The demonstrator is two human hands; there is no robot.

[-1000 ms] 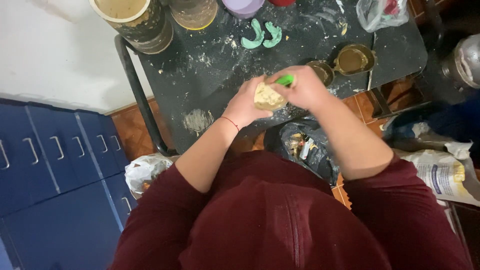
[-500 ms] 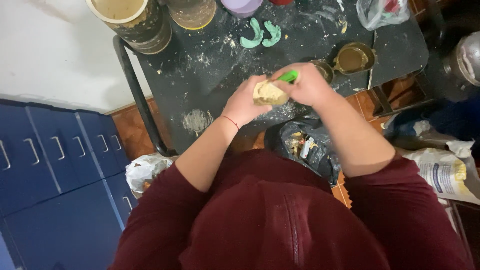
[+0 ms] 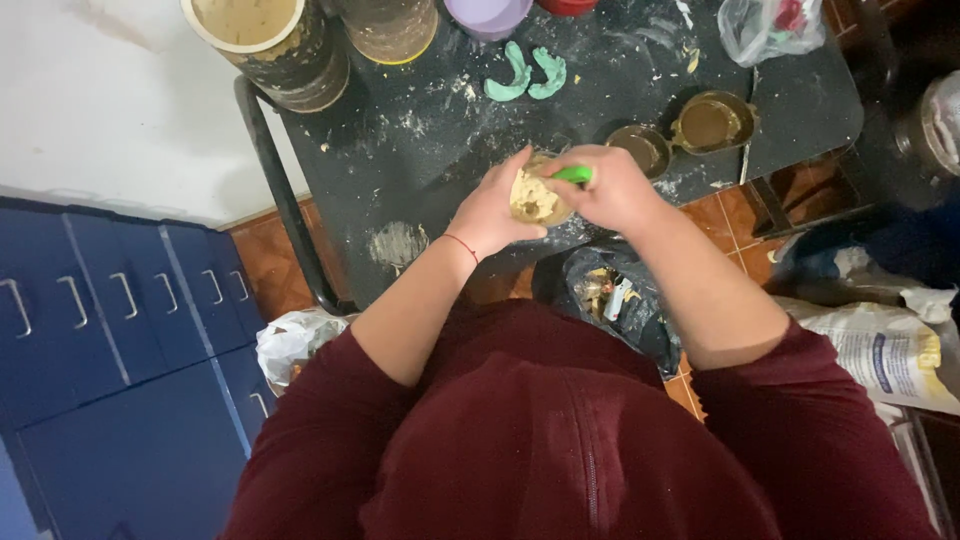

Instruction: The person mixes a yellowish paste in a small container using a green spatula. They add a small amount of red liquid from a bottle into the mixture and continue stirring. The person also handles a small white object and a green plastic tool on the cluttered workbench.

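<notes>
While cupping the pale dough lump [image 3: 535, 198] in the left hand [image 3: 492, 215], gripping what is probably a green scraper [image 3: 574, 174] in the right hand [image 3: 615, 190], keeping strokes shallow.

A flour-dusted black table [image 3: 420, 150] carries tins [image 3: 270, 45], two green pieces [image 3: 528, 75] and small metal moulds [image 3: 712, 122].
</notes>
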